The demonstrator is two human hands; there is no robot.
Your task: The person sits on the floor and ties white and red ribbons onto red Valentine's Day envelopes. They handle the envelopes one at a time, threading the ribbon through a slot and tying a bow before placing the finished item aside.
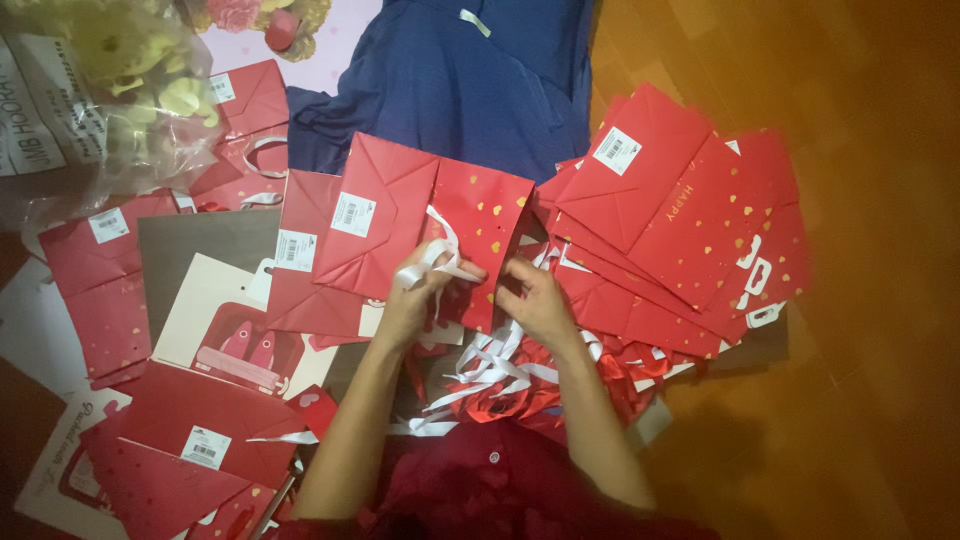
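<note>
1. I see the left hand point(415, 290) pinched shut on a white ribbon point(440, 240) that loops up against a folded red gift bag point(420, 220) lying flat in front of me, its gold-heart face turned up on the right half.
2. The right hand point(535, 295) sits just beside it at the bag's lower edge, fingers curled down onto the paper; I cannot tell whether it grips the edge or only presses on it.
3. I judge the step in hand to be fitting the ribbon handle to this bag. The next move, as I read it, calls for the ribbon end to be kept taut and lined up with the bag's top edge while the right hand steadies the paper.
4. A fanned stack of red bags point(670, 220) lies to the right on the wooden floor point(860, 300), and more flat bags point(190, 430) lie to the left.
5. A loose heap of ribbons point(490, 370) lies under the wrists, touching the lap.
6. A blue cloth point(460, 80) lies beyond the bag.
7. Hard to make out: the ribbon's end is hidden by the left fingers, any hole in the bag is covered, and the plastic-wrapped bundle point(90, 100) at the top left is cut off and blurred.
</note>
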